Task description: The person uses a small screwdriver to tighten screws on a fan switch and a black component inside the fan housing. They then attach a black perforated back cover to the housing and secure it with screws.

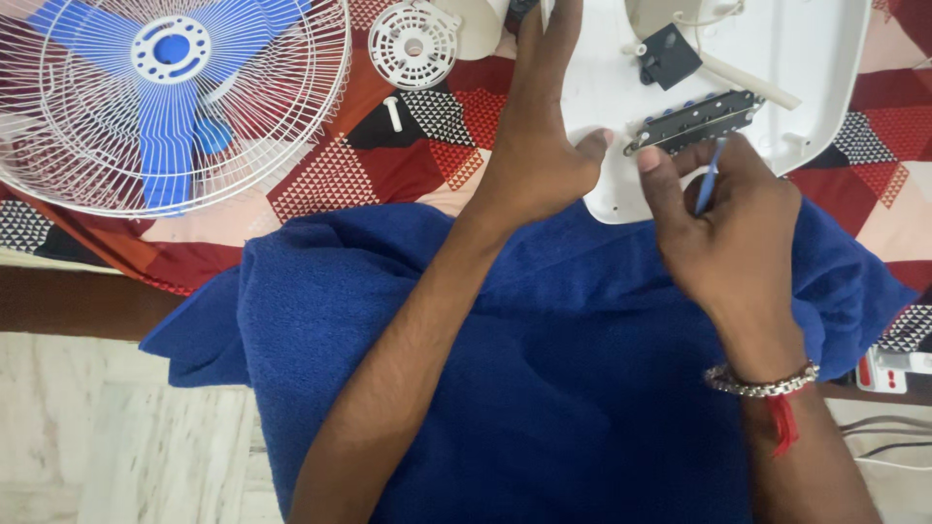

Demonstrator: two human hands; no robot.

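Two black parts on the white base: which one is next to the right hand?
The long black switch strip, just above the right hand; the small square black block sits farther up.

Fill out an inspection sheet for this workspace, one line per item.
Surface: patterned red, black and pink cloth, with a blue towel over its near edge.
Job's things: white fan base lying open, black switch strip exposed; thin blue tool.
Clutter: fan cage with blue blades, round white cap, white bolt.
Grippers: left hand presses flat on the base; right hand grips the tool at the strip.
Cables: thin wires at lower right.
Surroundings: pale marble floor, white power strip.
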